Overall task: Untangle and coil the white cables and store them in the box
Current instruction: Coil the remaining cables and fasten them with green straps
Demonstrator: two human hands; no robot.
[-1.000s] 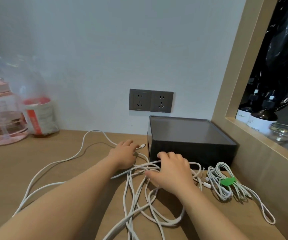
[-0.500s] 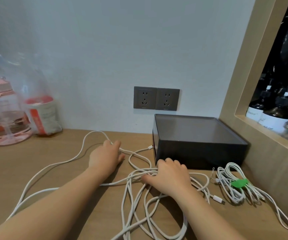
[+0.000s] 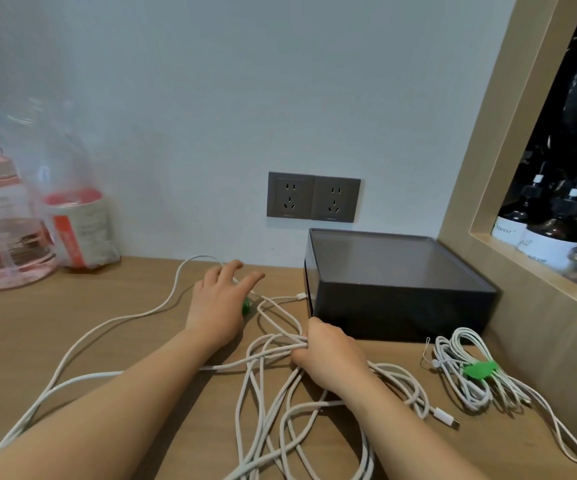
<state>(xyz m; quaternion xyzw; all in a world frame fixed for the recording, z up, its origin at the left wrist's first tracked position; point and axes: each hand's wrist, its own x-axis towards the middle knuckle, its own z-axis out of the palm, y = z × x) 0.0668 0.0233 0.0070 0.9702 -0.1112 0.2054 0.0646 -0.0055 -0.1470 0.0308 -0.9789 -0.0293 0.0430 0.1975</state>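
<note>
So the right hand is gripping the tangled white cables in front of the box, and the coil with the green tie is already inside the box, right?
Not quite: in the head view the coil with the green tie lies on the desk in front of the box, not inside it. The right hand does grip the tangled white cables.

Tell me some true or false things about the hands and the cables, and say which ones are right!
1. The right hand grips a bunch of white cables. True.
2. A cable is plugged into the wall sockets. False: both sockets are empty.
3. The left hand has its fingers stretched out. True.
4. The tied bundle lies inside the box. False: it lies on the table, in front of the box.
</note>
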